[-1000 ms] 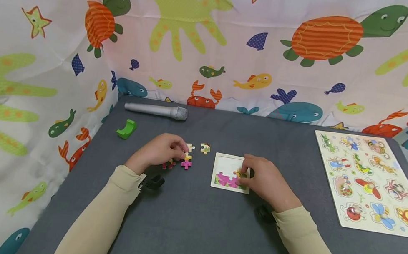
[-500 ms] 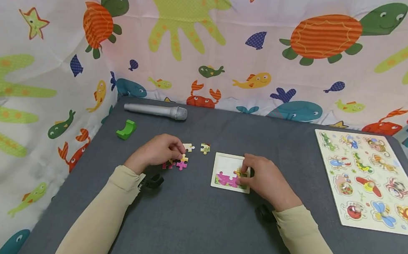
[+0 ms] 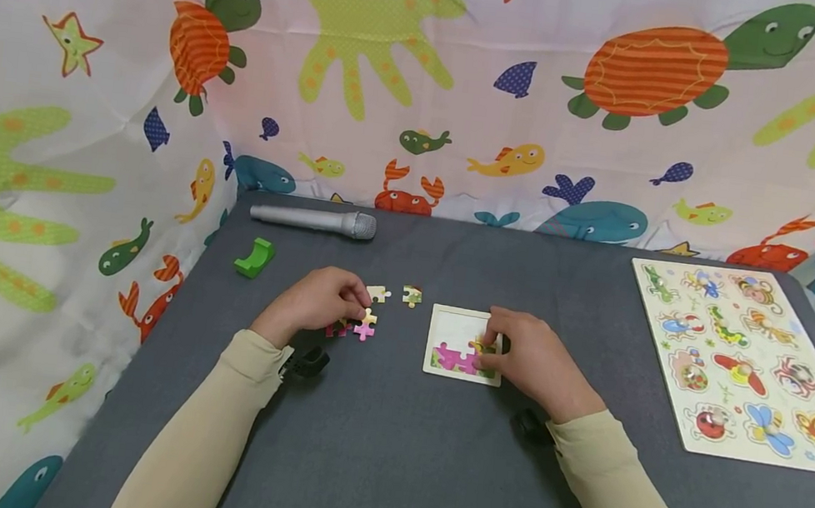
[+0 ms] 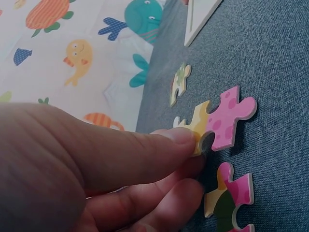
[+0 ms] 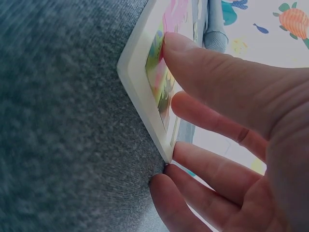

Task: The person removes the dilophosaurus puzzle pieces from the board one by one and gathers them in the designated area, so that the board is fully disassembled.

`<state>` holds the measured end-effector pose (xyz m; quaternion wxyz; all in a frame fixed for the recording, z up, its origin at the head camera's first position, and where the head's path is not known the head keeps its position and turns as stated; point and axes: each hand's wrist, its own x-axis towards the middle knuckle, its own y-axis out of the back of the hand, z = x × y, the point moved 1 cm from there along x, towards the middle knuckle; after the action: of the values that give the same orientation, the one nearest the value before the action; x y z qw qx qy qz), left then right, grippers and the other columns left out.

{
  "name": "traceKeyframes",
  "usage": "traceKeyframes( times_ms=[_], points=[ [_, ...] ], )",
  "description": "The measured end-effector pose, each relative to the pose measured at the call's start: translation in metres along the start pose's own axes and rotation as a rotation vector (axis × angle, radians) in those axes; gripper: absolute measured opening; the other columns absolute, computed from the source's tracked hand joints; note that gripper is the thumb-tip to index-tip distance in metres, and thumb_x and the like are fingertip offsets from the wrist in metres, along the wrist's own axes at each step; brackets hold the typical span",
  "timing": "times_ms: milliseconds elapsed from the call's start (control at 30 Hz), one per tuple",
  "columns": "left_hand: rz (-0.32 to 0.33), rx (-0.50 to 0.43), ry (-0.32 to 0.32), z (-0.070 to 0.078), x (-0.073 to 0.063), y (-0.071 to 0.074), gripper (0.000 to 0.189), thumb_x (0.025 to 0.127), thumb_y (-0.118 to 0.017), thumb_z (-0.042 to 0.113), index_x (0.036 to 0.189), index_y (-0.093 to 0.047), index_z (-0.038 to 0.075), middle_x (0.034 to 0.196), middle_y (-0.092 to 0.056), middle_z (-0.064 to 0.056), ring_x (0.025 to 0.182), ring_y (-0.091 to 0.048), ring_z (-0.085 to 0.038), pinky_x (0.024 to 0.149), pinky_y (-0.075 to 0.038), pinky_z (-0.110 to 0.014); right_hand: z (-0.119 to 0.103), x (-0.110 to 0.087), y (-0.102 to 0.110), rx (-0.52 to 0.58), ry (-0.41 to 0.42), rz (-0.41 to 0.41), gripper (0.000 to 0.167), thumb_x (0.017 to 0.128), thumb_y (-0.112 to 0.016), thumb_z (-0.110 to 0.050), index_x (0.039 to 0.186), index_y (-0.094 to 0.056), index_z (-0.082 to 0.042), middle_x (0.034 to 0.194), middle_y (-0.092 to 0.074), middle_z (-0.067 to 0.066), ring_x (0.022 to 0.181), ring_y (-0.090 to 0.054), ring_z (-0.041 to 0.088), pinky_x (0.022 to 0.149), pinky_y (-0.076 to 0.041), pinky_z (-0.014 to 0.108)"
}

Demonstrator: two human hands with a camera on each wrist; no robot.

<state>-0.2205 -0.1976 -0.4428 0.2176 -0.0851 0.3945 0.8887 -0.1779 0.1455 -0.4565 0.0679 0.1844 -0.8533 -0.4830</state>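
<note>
My left hand (image 3: 322, 303) pinches a pink and yellow jigsaw piece (image 4: 227, 118) between thumb and fingers, its spotted pink end pointing away from the hand. Just below it in the left wrist view lies a pink and green piece (image 4: 241, 188), partly cut off by the frame. Two more pieces lie past the fingertips: a pale one (image 3: 377, 294) and a green and cream one (image 3: 412, 296). My right hand (image 3: 535, 356) rests on the right side of a square puzzle tray (image 3: 443, 318). Its thumb presses the fitted pieces (image 3: 452, 360); the other fingers touch around the tray's border.
A grey toy microphone (image 3: 313, 220) lies at the back left, with a green curved block (image 3: 254, 257) in front of it. A large insect puzzle board (image 3: 686, 328) covers the right side. Printed sea-animal cloth (image 3: 356, 173) stands behind the table.
The pink and yellow piece has shifted slightly left and turned in the left fingers. My right hand stays on the tray.
</note>
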Motion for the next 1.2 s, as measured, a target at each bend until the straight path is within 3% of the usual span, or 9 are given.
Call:
traceKeyframes(
  times_ms=[67, 433, 600, 967, 1200],
  points=[
    [0.006, 0.005, 0.003, -0.0004, 0.0005, -0.0001, 0.011, 0.102, -0.074, 0.013, 0.112, -0.078, 0.010, 0.099, -0.075, -0.007, 0.090, -0.069, -0.023, 0.078, -0.054, -0.034, 0.0002, 0.0000, -0.0001, 0.002, -0.003, -0.002, 0.018, 0.089, -0.089, -0.020, 0.088, -0.071, -0.020, 0.154, -0.062, 0.022, 0.133, -0.065, 0.042, 0.094, -0.053, 0.049],
    [0.017, 0.021, 0.023, -0.0002, 0.0018, -0.0020, 0.011, 0.099, -0.077, 0.014, 0.110, -0.079, 0.012, 0.097, -0.075, -0.006, 0.088, -0.066, -0.021, 0.078, -0.053, -0.034, 0.0005, 0.0007, -0.0005, -0.007, -0.011, -0.014, 0.017, 0.090, -0.089, -0.021, 0.091, -0.073, -0.019, 0.153, -0.063, 0.021, 0.130, -0.065, 0.040, 0.098, -0.055, 0.052],
    [0.024, 0.027, 0.019, 0.0000, 0.0021, -0.0023, 0.009, 0.099, -0.079, 0.015, 0.108, -0.079, 0.013, 0.096, -0.074, -0.005, 0.087, -0.066, -0.020, 0.079, -0.054, -0.034, 0.0004, 0.0010, -0.0007, -0.006, -0.010, -0.013, 0.017, 0.090, -0.089, -0.020, 0.090, -0.072, -0.019, 0.152, -0.064, 0.020, 0.128, -0.066, 0.039, 0.094, -0.054, 0.049],
    [0.036, -0.008, 0.018, 0.0028, 0.0023, -0.0026, 0.009, 0.099, -0.081, 0.019, 0.105, -0.079, 0.013, 0.098, -0.074, -0.006, 0.088, -0.067, -0.022, 0.077, -0.054, -0.034, 0.0010, 0.0009, -0.0008, 0.004, -0.024, -0.024, 0.015, 0.091, -0.088, -0.020, 0.090, -0.072, -0.020, 0.156, -0.060, 0.022, 0.136, -0.063, 0.043, 0.105, -0.055, 0.056],
    [0.042, -0.004, 0.036, 0.0034, 0.0023, -0.0032, 0.008, 0.098, -0.081, 0.017, 0.105, -0.079, 0.013, 0.097, -0.074, -0.005, 0.088, -0.068, -0.022, 0.078, -0.054, -0.034, 0.0008, 0.0020, -0.0002, -0.003, -0.035, -0.035, 0.015, 0.091, -0.087, -0.021, 0.092, -0.073, -0.020, 0.156, -0.060, 0.021, 0.132, -0.064, 0.042, 0.101, -0.055, 0.054]
  ],
)
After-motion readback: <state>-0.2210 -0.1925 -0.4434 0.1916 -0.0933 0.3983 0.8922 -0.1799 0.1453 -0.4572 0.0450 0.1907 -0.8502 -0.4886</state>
